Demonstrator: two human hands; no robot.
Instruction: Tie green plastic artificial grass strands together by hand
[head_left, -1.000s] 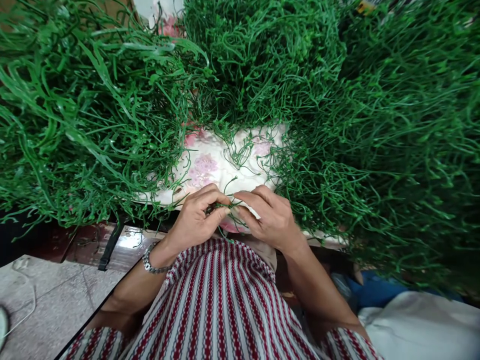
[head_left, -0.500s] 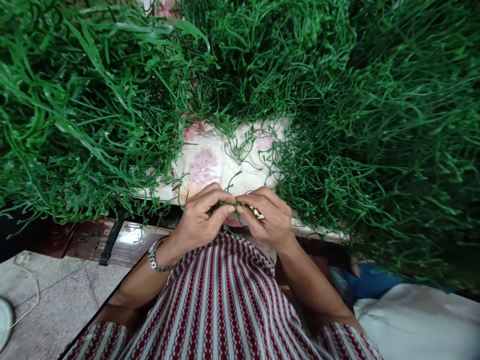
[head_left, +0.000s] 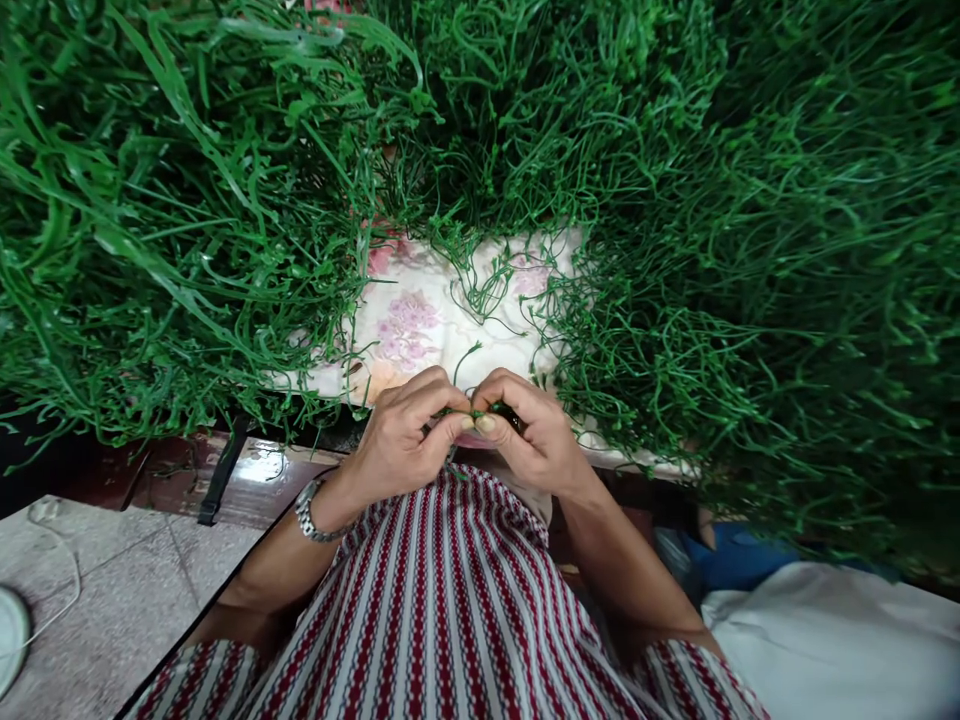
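Note:
My left hand and my right hand meet above my lap at the front edge of the table. Thumb and forefinger of each are pinched together, fingertip to fingertip, on a thin green plant-like stem. One forked end of it sticks up past my left fingers over the cloth. A short green piece also hangs below the fingers. Most of what lies inside the pinch is hidden. Just beyond my hands is a white flowered cloth with a few loose stems on it.
A big heap of broader green strands lies at left, and heaps of thin green stems lie at right and behind. A pale speckled surface with a white cord is at lower left; white fabric lies at lower right.
My right fingers have curled in closer, the thumb now pressing up against the left fingertips. A short green piece shows lower, below the hands. My left hand has hardly moved.

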